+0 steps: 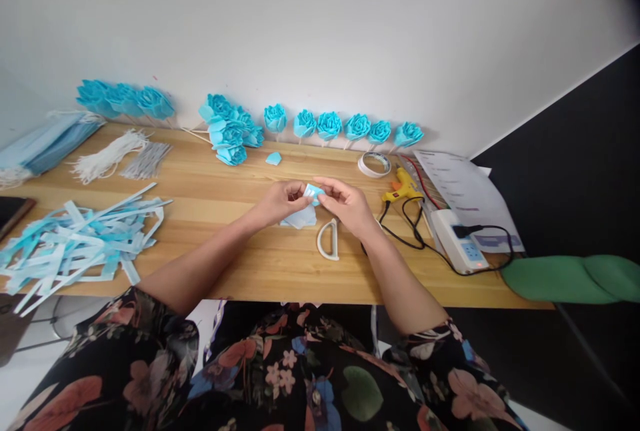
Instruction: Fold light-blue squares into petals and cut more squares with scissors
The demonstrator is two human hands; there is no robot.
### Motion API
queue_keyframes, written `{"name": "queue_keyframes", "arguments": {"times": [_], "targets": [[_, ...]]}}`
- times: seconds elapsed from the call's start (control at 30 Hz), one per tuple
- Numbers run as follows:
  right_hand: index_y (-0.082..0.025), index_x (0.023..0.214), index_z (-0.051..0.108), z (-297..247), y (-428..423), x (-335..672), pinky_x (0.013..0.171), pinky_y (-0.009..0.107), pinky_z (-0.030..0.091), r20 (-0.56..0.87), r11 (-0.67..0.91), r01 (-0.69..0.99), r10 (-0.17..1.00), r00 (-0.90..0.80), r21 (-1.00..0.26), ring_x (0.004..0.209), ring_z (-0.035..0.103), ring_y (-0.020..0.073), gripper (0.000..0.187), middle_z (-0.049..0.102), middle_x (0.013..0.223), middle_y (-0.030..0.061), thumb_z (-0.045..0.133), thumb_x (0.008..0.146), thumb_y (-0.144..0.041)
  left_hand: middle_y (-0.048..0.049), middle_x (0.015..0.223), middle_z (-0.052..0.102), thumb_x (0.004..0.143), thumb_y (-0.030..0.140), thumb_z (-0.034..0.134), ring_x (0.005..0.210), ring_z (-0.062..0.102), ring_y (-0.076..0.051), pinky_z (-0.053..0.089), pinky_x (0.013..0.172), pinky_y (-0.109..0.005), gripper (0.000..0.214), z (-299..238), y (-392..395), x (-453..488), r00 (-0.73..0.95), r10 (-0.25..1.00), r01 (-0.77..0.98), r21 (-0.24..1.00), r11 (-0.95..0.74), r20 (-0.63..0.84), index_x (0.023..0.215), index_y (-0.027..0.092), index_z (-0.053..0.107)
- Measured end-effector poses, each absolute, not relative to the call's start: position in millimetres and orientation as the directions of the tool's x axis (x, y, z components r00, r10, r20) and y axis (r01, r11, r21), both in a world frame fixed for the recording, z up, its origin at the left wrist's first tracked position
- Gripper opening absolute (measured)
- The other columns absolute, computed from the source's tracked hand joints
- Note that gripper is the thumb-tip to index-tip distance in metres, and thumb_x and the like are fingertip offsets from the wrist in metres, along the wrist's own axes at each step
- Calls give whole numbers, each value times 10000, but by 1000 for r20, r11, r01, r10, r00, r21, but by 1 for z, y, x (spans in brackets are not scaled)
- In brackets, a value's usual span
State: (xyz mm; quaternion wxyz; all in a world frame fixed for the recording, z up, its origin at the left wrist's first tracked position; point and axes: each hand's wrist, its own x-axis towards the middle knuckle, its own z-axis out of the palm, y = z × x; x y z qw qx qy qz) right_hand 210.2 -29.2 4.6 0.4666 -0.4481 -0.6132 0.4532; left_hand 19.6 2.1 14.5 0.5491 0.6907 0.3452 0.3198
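A small blue piece [315, 193] is pinched between the fingertips of the left hand [283, 203] and the right hand [350, 207], at the centre of the frame. Pale sheets [302, 218] are seen just below it, on the counter [240, 274]. A white D-shaped loop [321, 240] (its exact nature cannot be told) is placed lower still. A yellow glue gun [404, 185] is set right of centre; pale blue strips [83, 239] are heaped at lower left; blue flowers [329, 126] are ranged across the upper frame.
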Motion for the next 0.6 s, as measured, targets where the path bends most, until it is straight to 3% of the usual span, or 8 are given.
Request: {"name": "queue_keyframes", "arguments": {"times": [0.27, 0.6], "targets": [[-223, 1198, 662, 3, -28, 209, 830, 328, 545, 145, 161, 87, 976, -164, -983, 842, 655, 156, 445, 710, 932, 27, 694, 776, -360, 20, 639, 539, 741, 415, 668, 560, 472, -81, 358, 522, -206, 292, 17, 5, 20, 441, 891, 51, 989, -141, 104, 746, 150, 545], [-208, 1197, 658, 4, -29, 207, 824, 337, 539, 151, 173, 125, 974, -168, -977, 839, 653, 164, 444, 710, 922, 30, 681, 774, -341, 22, 607, 525, 752, 458, 659, 549, 457, -84, 341, 522, -215, 326, 17, 3, 21, 479, 875, 84, 988, -130, 75, 724, 150, 553]]}}
